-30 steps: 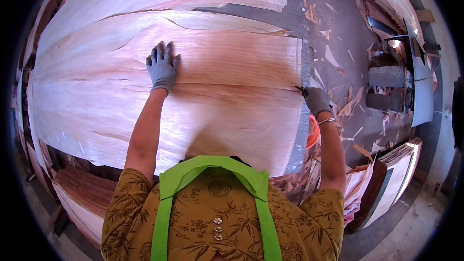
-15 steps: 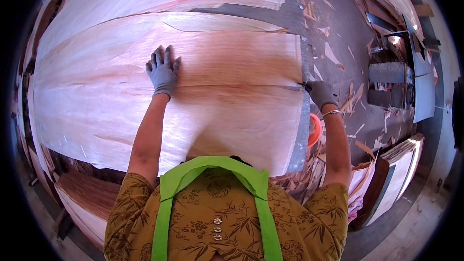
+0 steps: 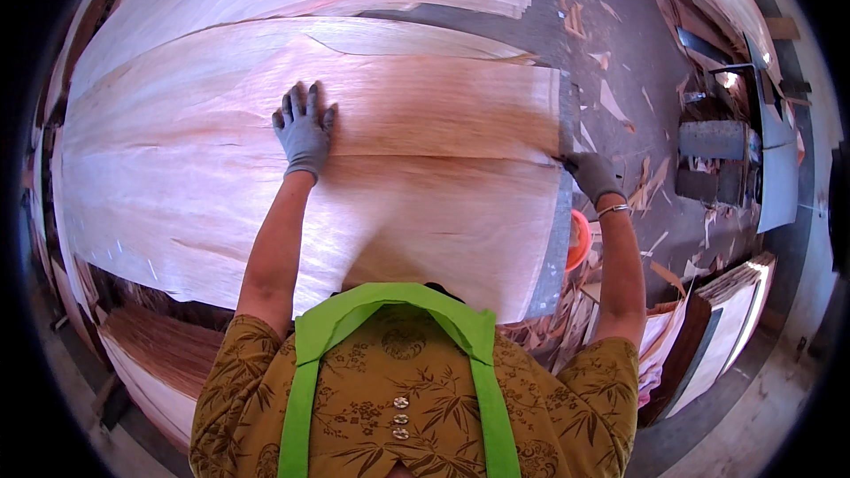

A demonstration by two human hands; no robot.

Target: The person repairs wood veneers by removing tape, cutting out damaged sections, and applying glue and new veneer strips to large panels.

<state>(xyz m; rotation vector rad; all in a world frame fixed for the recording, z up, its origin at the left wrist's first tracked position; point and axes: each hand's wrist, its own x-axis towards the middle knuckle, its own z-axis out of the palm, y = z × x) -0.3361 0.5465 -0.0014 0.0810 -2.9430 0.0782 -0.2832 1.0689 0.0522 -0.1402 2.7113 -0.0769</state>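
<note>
Wide sheets of pale wood veneer [image 3: 425, 239] lie spread in front of me, with a dark seam running crosswise to the right edge. My left hand [image 3: 305, 131], in a grey glove with darker fingertips, rests flat on the veneer just above that seam, fingers spread. At the seam's right end, my gloved right hand [image 3: 591, 173] is closed around a thin dark tool [image 3: 560, 158]. Its tip points left onto the veneer edge; the rest is hidden in the fist, so its kind is unclear.
An orange-red bucket [image 3: 580, 241] stands below my right wrist. Veneer scraps [image 3: 613, 104] litter the floor at right. Stacked sheets [image 3: 726, 327] lean at lower right, and another veneer stack [image 3: 159, 345] lies at lower left. A grey block-like object [image 3: 713, 140] sits far right.
The view has shifted slightly. My right hand stays at the veneer's right edge with the dark tool, and my left hand keeps its flat place on the sheet.
</note>
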